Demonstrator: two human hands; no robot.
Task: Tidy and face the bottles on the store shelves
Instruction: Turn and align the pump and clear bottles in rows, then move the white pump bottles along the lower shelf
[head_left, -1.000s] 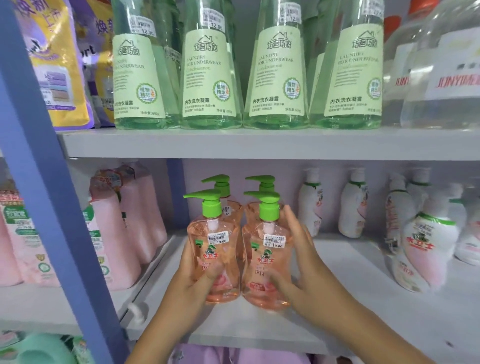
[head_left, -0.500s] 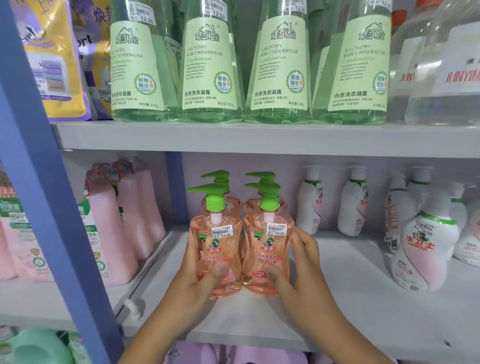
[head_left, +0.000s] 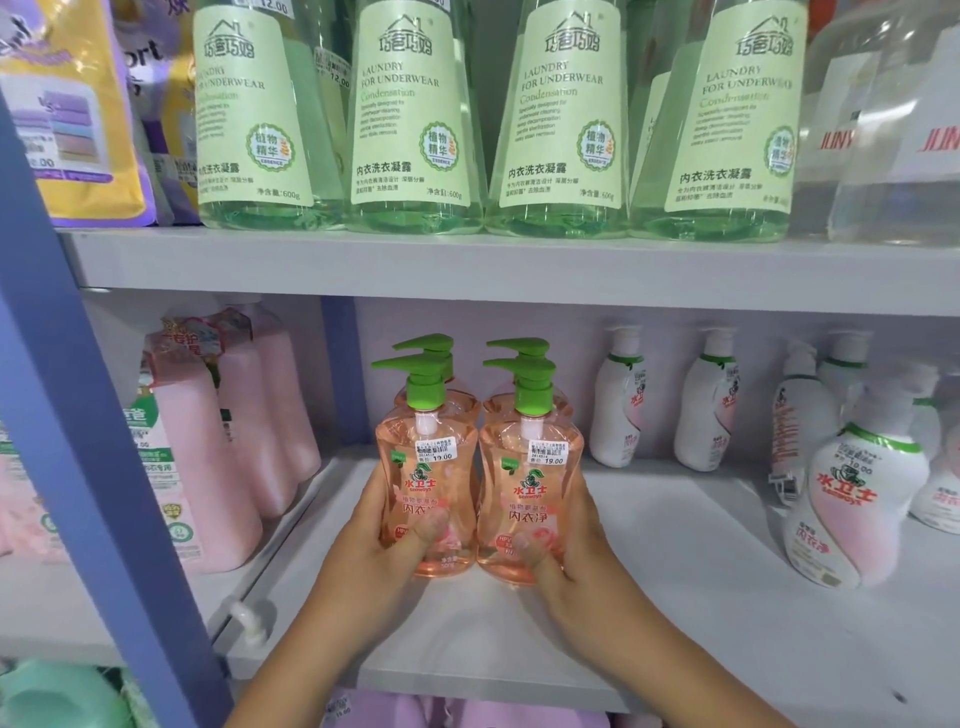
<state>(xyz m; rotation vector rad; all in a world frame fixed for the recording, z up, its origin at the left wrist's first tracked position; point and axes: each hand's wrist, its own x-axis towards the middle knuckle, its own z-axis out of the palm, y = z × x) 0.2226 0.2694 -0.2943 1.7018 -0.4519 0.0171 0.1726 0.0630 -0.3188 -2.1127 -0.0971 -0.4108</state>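
Two orange pump bottles with green pumps stand side by side on the middle shelf (head_left: 675, 597), labels facing me. My left hand (head_left: 374, 551) grips the left orange bottle (head_left: 426, 467), thumb across its front. My right hand (head_left: 566, 556) grips the right orange bottle (head_left: 530, 483) in the same way. Two more orange pump bottles (head_left: 431, 358) stand directly behind them, mostly hidden.
White-and-pink bottles (head_left: 857, 493) crowd the shelf's right side, with two more white bottles (head_left: 618, 400) at the back. Pink refill pouches (head_left: 208, 447) fill the left bay beyond the blue upright (head_left: 78, 415). Green laundry bottles (head_left: 410, 119) line the upper shelf.
Both hands have pushed the two front orange bottles back along the shelf, closer to the pair behind. The bottles now stand straighter and tight together.
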